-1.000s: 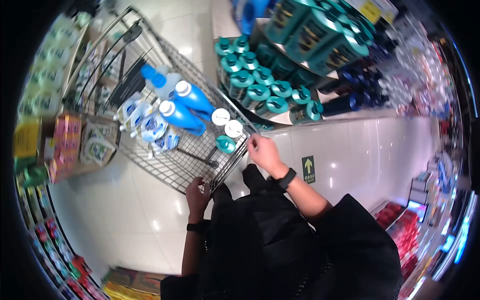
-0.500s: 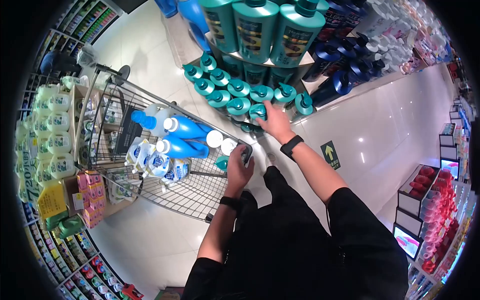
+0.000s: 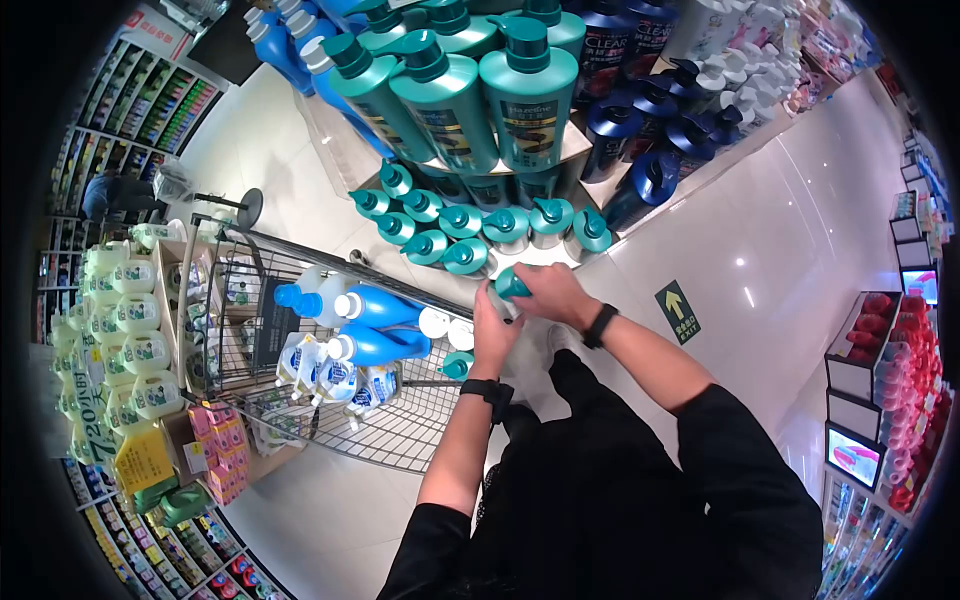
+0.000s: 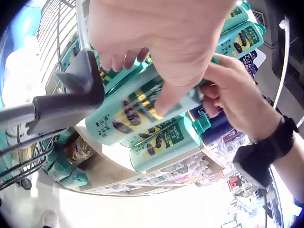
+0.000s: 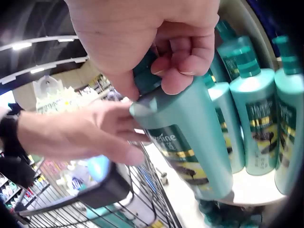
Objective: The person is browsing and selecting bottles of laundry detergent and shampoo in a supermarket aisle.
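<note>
In the right wrist view, my right hand (image 5: pixel 156 52) grips a teal pump shampoo bottle (image 5: pixel 190 137) by its pump and neck. The bottle tilts, with its label in sight. My left hand (image 5: pixel 85 133) reaches beside it, fingers extended at the bottle's side and thumb spread apart from them. Seen from the left wrist, that hand's thumb (image 4: pixel 168 99) overlaps the label. From the head, my right hand (image 3: pixel 555 295) and left hand (image 3: pixel 497 330) meet at the bottle's teal top (image 3: pixel 511 283), between the display and the wire shopping cart (image 3: pixel 400 430).
The cart carries blue bottles (image 3: pixel 385 345), white-and-blue packs (image 3: pixel 335 380), white-capped bottles (image 3: pixel 433 322) and a teal pump bottle (image 3: pixel 456 366). Teal bottles (image 3: pixel 530 110) fill the tiered display ahead, dark blue ones (image 3: pixel 645 190) beside them. Stacked jugs (image 3: pixel 140 350) stand left of the cart.
My right hand has gone from the cart's corner to the display and drawn a shampoo bottle back toward me. My left hand has moved from the cart's rim to the bottle's side.
</note>
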